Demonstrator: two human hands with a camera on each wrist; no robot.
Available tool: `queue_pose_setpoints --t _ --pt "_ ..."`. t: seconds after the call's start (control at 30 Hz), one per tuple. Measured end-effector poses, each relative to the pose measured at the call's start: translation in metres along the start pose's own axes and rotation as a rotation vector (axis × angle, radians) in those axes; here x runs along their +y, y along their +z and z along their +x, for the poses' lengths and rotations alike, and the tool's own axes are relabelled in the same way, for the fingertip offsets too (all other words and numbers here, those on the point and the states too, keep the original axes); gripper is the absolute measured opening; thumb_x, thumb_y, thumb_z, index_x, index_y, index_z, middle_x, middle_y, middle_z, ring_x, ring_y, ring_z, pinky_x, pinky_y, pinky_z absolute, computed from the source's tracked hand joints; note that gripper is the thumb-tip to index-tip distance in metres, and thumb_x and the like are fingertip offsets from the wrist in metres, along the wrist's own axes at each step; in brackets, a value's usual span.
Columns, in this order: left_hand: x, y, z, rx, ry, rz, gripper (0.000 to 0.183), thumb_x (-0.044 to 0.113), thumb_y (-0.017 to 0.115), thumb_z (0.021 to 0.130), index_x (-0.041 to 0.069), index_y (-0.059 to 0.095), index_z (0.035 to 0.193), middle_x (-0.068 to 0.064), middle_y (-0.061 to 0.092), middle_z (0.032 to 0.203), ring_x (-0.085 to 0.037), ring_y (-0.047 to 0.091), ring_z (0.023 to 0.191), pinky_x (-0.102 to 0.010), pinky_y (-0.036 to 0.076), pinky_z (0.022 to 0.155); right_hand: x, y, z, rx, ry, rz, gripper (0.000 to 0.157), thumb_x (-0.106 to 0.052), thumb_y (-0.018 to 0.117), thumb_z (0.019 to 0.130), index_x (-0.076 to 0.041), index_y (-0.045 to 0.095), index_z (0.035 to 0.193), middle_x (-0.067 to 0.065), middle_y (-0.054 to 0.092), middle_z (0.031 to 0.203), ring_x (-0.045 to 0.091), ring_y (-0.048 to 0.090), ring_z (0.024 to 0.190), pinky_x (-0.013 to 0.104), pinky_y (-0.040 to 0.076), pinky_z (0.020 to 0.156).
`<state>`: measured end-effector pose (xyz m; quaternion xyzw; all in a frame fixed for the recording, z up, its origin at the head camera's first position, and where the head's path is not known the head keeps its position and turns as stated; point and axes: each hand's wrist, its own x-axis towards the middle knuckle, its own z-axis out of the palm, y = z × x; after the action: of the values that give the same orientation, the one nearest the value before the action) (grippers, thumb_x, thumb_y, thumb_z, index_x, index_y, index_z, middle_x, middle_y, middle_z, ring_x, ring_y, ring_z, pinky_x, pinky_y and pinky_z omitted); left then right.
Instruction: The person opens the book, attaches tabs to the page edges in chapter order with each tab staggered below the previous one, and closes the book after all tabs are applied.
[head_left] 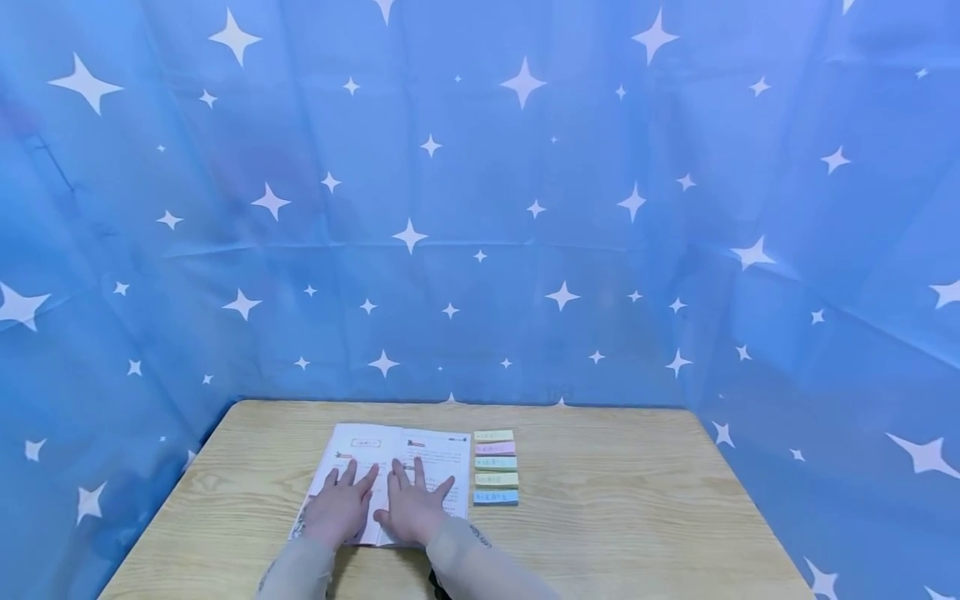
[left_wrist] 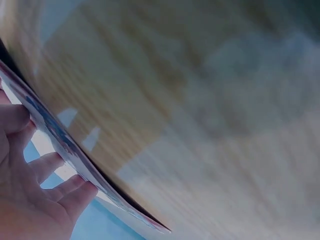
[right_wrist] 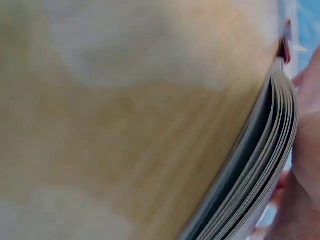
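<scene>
An open book [head_left: 442, 457] with printed pages lies flat on the wooden table. My left hand [head_left: 339, 507] rests on the left page, fingers spread and pointing away from me. On the right page, beside the fold, lies my right hand [head_left: 414, 507], its fingers also spread. The left wrist view shows the book's thin edge [left_wrist: 72, 150] under the fingers of that hand. From the right wrist, the thicker stack of pages [right_wrist: 272, 145] appears along its bottom edge, with part of the hand [right_wrist: 307, 160] over it. Neither hand grips anything.
Just right of the book is a column of paper strips with handwriting: pale yellow [head_left: 493, 436], pink [head_left: 495, 448], green [head_left: 495, 462], yellow [head_left: 496, 479] and blue [head_left: 496, 497]. A blue curtain [head_left: 480, 192] with white stars surrounds the wooden table [head_left: 637, 500].
</scene>
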<state>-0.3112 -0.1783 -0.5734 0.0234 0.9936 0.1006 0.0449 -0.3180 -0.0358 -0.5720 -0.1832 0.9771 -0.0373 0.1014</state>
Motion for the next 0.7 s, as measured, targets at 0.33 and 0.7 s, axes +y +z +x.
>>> queue_pose_setpoints --t 0.33,0.7 --pt "-0.003 0.000 0.003 -0.019 -0.015 -0.032 0.045 0.030 0.046 0.100 0.025 0.046 0.145 -0.021 0.031 0.153 -0.054 0.025 0.135 -0.080 0.026 0.092 -0.008 -0.001 -0.024 -0.011 -0.016 0.056 0.072 -0.062 0.049 0.091 -0.020 0.039 0.149 -0.007 0.021 0.159 0.032 0.010 0.147 0.084 0.016 0.093" --pt "0.004 -0.003 -0.001 -0.047 -0.017 -0.037 0.045 0.027 0.043 0.101 0.021 0.046 0.146 -0.023 0.031 0.153 -0.054 0.023 0.136 -0.080 0.023 0.094 -0.011 0.002 -0.051 -0.035 -0.086 0.071 0.062 -0.058 0.048 0.093 -0.030 0.039 0.148 -0.007 0.021 0.159 0.033 0.012 0.146 0.084 0.017 0.093"
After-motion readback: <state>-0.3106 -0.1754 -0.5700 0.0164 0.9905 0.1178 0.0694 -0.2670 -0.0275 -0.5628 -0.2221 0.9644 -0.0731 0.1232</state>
